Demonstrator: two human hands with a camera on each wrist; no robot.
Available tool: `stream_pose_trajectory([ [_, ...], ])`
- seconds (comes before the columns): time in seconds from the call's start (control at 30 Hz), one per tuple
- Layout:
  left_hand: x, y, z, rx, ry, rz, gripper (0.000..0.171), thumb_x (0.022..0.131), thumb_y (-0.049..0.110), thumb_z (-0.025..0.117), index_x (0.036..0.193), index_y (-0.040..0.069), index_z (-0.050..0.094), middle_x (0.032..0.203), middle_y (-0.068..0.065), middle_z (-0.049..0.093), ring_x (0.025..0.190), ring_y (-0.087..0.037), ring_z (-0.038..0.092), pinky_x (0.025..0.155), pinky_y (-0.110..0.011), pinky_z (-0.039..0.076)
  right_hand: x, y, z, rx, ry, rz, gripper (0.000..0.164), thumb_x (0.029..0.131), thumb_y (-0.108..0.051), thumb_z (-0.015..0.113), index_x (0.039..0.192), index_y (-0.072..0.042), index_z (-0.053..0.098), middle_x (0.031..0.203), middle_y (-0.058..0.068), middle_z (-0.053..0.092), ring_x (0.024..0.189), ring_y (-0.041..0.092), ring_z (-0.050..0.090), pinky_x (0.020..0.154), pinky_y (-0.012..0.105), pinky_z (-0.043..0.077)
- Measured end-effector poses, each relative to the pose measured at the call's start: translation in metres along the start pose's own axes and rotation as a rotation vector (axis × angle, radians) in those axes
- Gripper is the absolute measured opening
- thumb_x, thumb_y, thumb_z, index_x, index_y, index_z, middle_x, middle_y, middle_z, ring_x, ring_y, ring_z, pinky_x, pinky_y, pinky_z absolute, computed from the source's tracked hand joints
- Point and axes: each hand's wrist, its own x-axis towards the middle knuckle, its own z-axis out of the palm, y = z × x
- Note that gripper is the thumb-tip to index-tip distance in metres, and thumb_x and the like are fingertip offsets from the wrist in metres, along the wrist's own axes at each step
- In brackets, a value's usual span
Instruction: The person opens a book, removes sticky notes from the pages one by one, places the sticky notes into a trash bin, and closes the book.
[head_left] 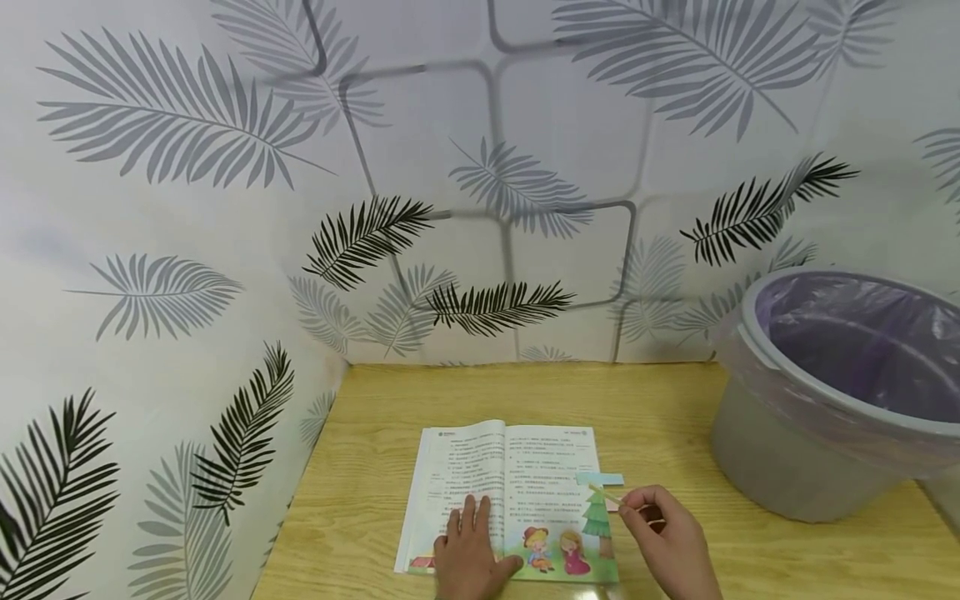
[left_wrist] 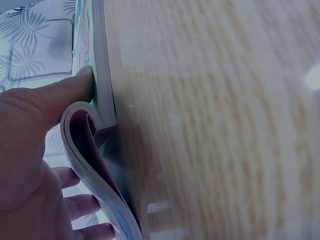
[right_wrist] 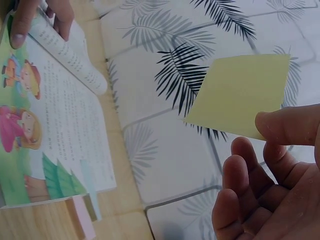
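Observation:
An open book (head_left: 551, 467) lies on the table, printed text above and a cartoon of two children along the bottom. My left hand (head_left: 471, 550) rests spread across its lower middle, thumb on the right page and fingers on the left. The left wrist view shows the thumb (left_wrist: 75, 92) on the page beside the curved spine. Between thumb and forefinger, my right hand (head_left: 667, 533) pinches a square yellow sticky note (right_wrist: 245, 95) by one corner, off the book's right edge. A light blue tab (right_wrist: 91, 182) and a pink tab (right_wrist: 83, 217) stick out from that edge.
A grey bin (head_left: 795, 450) with a purple-tinted plastic liner stands on the right of the wooden table (head_left: 525, 387). Behind and to the left, leaf-patterned covering (head_left: 420, 150) borders the tabletop.

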Motion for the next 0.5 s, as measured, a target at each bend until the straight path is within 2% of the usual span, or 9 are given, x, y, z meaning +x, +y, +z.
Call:
stream_pose_trajectory([
  [0.27,-0.001,0.000,-0.002,0.012,-0.002,-0.007,0.100,0.070,0.064,0.070,0.147,0.012,0.034,0.153,-0.015,0.034,0.135,-0.042,0.032,0.095,-0.063,0.035,0.000,-0.010,-0.010,-0.019,0.039,-0.069,0.009,0.093,-0.016,0.061,0.093,-0.007,0.059,0.102,0.007,0.066,0.085,0.015,0.057,0.072,0.029,0.048],
  [0.5,-0.001,0.000,-0.003,0.014,0.000,-0.006,0.099,0.070,0.064,0.070,0.147,0.013,0.034,0.152,-0.015,0.034,0.135,-0.042,0.032,0.095,-0.063,0.035,-0.001,-0.014,-0.018,-0.024,0.076,-0.083,0.015,0.094,-0.023,0.060,0.095,-0.007,0.060,0.101,0.007,0.065,0.082,0.011,0.058,0.070,0.028,0.049],
])
